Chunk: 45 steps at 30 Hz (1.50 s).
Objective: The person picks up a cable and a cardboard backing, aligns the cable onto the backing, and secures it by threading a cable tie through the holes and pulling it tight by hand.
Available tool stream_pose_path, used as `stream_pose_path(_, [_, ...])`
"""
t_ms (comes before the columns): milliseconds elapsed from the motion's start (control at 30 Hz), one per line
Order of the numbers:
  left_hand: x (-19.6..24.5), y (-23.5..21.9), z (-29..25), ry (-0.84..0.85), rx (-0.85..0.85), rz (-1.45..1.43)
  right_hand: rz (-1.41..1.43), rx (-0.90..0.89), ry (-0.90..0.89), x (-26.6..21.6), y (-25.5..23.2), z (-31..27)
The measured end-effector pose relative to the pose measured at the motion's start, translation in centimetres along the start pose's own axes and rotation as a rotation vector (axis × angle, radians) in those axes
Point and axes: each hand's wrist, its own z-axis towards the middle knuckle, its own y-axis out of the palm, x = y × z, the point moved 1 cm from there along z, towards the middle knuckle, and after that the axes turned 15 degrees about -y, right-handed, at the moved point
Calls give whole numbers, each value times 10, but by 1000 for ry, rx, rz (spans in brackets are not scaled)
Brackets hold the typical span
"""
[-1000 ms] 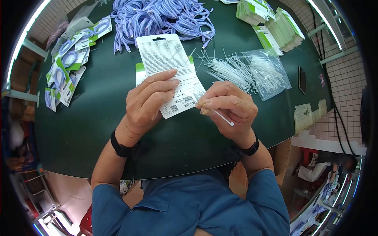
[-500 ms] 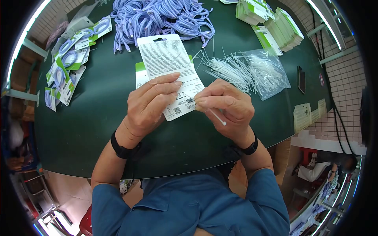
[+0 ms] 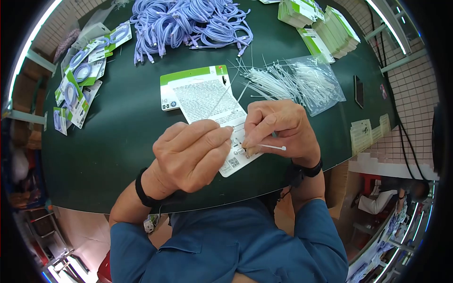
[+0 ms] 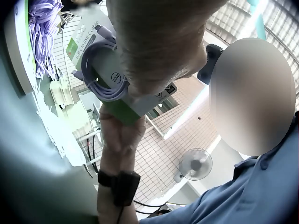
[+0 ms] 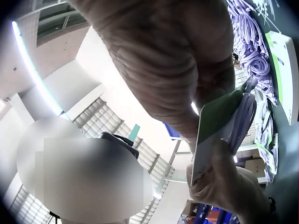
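My left hand (image 3: 193, 153) grips a white printed packaging card (image 3: 200, 101) by its near left edge, above the table. On the card's underside lies a coiled lilac USB cable (image 4: 86, 70), seen in the left wrist view; the right wrist view shows the left thumb pressed against it. My right hand (image 3: 285, 127) pinches a white cable tie (image 3: 272, 147) at the card's near right part, the tie's head sticking out to the right. Thin white tie ends (image 3: 242, 93) stand out from the card's printed face.
Another green-and-white card (image 3: 191, 74) lies behind the held one. Lilac cables (image 3: 188, 23) are heaped at the back. Loose cable ties (image 3: 276, 82) spill from a clear bag (image 3: 325, 80) at right, near card stacks (image 3: 335, 30) and a phone (image 3: 359, 92). Carded cables (image 3: 80, 73) lie at left.
Both hands and the held card have come nearer the body and to the right, uncovering more of the card lying behind. The tie's head now points more sideways.
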Motion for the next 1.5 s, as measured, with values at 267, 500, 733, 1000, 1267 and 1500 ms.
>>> stream_pose_path(267, [14,21,-3,-100,-56,-481,410,-20,86,0,-4,-4])
stream_pose_path(500, [12,22,-15,-609,-189,-697,533,234,231,23,2,-8])
stream_pose_path(733, [-26,42,-9,-975,-74,-905,110,573,96,27,-9,-7])
stream_pose_path(1000, [-45,55,-12,-1079,8,-1142,-829,23,-414,30,21,7])
stream_pose_path(1267, [-49,61,-19,-1096,-48,-1128,-946,-32,-412,41,34,4])
stream_pose_path(1500, [-49,62,-18,-1074,-54,-1135,-978,-36,-463,45,33,4])
